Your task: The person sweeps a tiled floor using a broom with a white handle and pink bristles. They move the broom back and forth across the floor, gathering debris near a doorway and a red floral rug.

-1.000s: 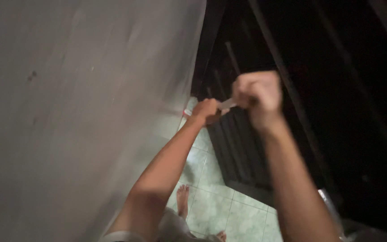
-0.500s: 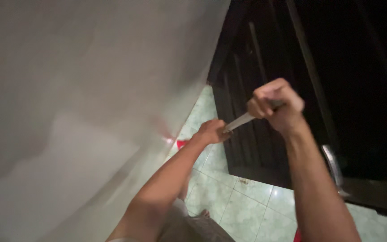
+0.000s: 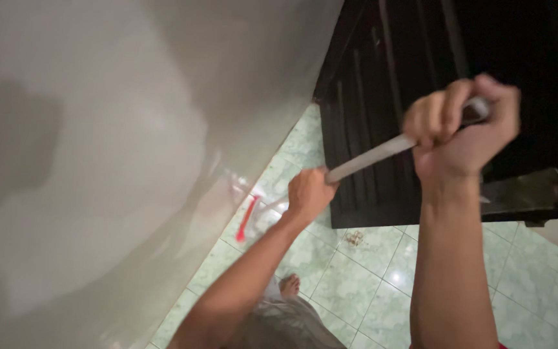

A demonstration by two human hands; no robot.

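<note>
Both of my hands grip one long pale handle (image 3: 372, 155), like that of a broom or mop, which slants from lower left to upper right. My left hand (image 3: 308, 192) is closed around its lower part. Higher up, my right hand (image 3: 463, 126) is fisted around its upper end, in front of a dark slatted door (image 3: 369, 84). The lower end of the handle is hidden behind my left hand. A red piece (image 3: 247, 218) lies low by the wall, beyond my left hand; whether it belongs to the handle I cannot tell.
A pale grey wall (image 3: 111, 148) fills the left side. Green patterned floor tiles (image 3: 356, 284) lie below. My bare foot (image 3: 289, 285) shows on the tiles. A small brown spot (image 3: 354, 238) sits on the floor by the door's lower edge.
My hands have spread apart along the handle: the right hand rose up and to the right, the left dropped lower. The view tipped down, showing more floor.
</note>
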